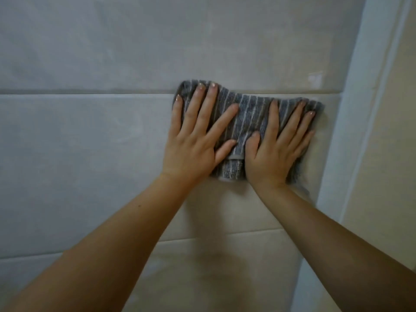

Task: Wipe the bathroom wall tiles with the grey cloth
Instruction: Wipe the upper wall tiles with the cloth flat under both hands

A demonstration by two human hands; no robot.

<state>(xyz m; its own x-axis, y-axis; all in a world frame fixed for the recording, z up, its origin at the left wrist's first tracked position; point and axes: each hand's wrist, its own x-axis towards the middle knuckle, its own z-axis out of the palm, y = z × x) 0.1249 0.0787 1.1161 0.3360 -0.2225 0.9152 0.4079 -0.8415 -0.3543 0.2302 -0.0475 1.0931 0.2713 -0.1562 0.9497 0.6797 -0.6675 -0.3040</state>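
The biggest thing is the wall of big grey tiles (78,143), and it fills almost the whole view. A long thin line (90,92) runs from left to right between the top tile and the one under it. Low down, the tiles look more tan. On the right side a pale blue strip (351,109) goes up the wall, and past it is a tan wall (394,154). Two bare arms reach up from the near bottom edge, the left arm (112,244) and the right arm (337,233). The grey cloth (249,113) has thin white stripes. It lies flat on the wall at the right, just beside the pale blue strip. Its top edge sits a little over the long line. The left hand (193,145) presses on the left part of the cloth. Its grip is wide open, with the fingers straight and spread out, so it holds the cloth to the wall by pushing. The right hand (276,154) presses on the right part of the cloth. Its grip is wide open too, with the fingers flat and pointing up and to the right. The two thumbs are near each other in the middle, with a bit of cloth showing between them.
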